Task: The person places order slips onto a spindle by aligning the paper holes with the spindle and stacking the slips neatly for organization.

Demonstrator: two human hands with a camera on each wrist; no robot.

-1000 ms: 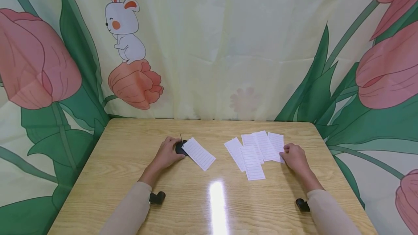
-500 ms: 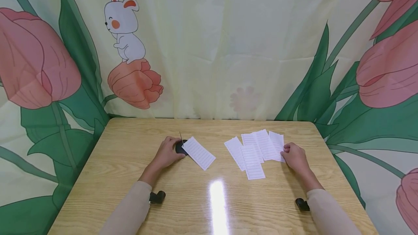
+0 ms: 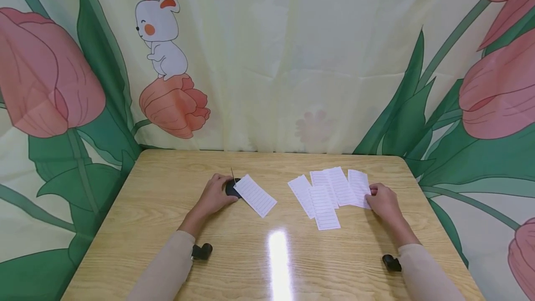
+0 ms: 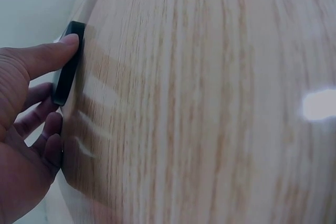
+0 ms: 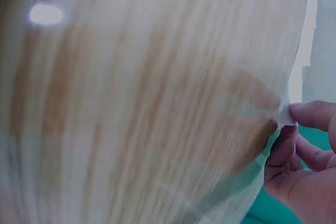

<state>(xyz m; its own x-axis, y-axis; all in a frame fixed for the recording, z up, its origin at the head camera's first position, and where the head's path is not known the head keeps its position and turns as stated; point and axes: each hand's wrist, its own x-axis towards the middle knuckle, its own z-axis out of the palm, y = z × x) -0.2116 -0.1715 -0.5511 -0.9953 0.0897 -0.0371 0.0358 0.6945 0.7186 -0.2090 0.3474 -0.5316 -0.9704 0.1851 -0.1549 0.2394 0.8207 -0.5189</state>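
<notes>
A receipt spike (image 3: 232,188) with a black base and a thin upright needle stands left of centre on the table. My left hand (image 3: 214,194) grips the base, its thumb (image 4: 65,43) along the edge in the left wrist view. One lined paper slip (image 3: 256,196) slants down to the right from the spike, its upper corner at the needle. With thumb and fingertips my right hand (image 3: 382,202) pinches the right edge of the rightmost slip (image 3: 358,184). In the right wrist view only a bit of that slip (image 5: 285,114) shows at the fingertips.
Several more lined slips lie just left of it: an overlapping pair (image 3: 342,187), a front slip (image 3: 323,208) and a slanted slip (image 3: 300,194). A printed curtain (image 3: 267,68) hangs behind the wooden table (image 3: 234,254).
My right hand has drawn the rightmost slip a little to the right, widening the gap at its top from the neighbouring slip. The left hand and the receipt spike have stayed in place.
</notes>
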